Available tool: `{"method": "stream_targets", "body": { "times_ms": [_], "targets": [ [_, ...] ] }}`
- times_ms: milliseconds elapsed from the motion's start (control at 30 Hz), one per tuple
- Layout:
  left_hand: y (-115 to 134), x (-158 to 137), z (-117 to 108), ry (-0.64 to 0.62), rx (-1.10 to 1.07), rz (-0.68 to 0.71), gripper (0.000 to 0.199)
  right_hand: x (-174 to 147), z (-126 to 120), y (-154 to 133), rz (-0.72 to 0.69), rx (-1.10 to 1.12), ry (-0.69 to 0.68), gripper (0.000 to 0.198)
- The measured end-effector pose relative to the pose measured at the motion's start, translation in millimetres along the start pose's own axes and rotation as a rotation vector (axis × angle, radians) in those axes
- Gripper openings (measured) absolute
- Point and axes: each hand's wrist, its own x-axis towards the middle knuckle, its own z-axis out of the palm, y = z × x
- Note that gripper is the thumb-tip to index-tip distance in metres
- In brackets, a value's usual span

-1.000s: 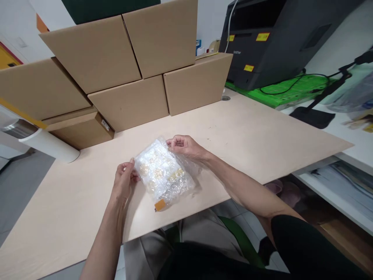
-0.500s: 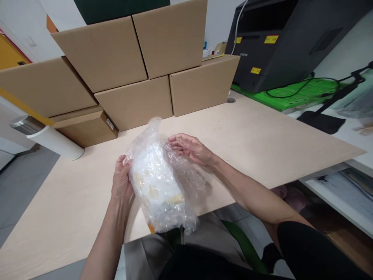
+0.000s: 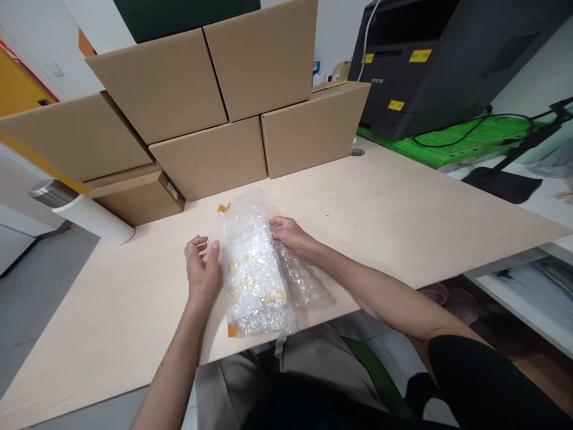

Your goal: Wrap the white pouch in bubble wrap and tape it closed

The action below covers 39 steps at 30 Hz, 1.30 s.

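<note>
A white box with pale yellow patches (image 3: 253, 272), wrapped in clear bubble wrap (image 3: 244, 209), lies on the table near its front edge. Orange tape (image 3: 224, 208) sticks out at the wrap's upper left corner, and another bit shows at the lower left. At the left side is my left hand (image 3: 203, 272), fingers apart and slightly curled, thumb close to the wrap. My right hand (image 3: 290, 235) is at the right side, its fingers closed on the edge of the bubble wrap; the fingertips are partly hidden. A loose flap of wrap spreads below that hand.
Stacked cardboard boxes (image 3: 208, 161) stand along the back of the wooden table (image 3: 403, 221). A white cylinder with a metallic end (image 3: 96, 218) is at the left edge. Beyond the right side are a dark printer (image 3: 403, 71) and a black stand (image 3: 501, 184).
The wrapped box has come down flat onto the table from a raised, tilted position. My left hand has let go of its side; my right hand has closed on the wrap's right edge.
</note>
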Motion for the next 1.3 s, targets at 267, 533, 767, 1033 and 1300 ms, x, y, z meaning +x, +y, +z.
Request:
{"method": "stream_targets", "body": {
  "times_ms": [267, 533, 767, 1033, 1300],
  "targets": [
    [82, -80, 37, -0.343, 0.394, 0.44, 0.06, -3, -4, -2, -0.227, -0.017, 0.015, 0.035],
    [73, -61, -52, -0.161, -0.018, 0.042, 0.05, -5, -9, -9, -0.217, -0.098, 0.009, 0.037],
    [21, -51, -102, -0.013, 0.426, -0.22, 0.051, -1, -19, -15, -0.207, -0.122, 0.081, 0.036],
    [23, -95, -44, -0.319, 0.84, 0.105, 0.075, -1, -24, -18, -0.168, -0.161, 0.092, 0.036],
    [12, -101, -60, -0.371, 0.827, 0.015, 0.067, 4, -30, -18, -0.154, -0.152, 0.111, 0.037]
  ]
}}
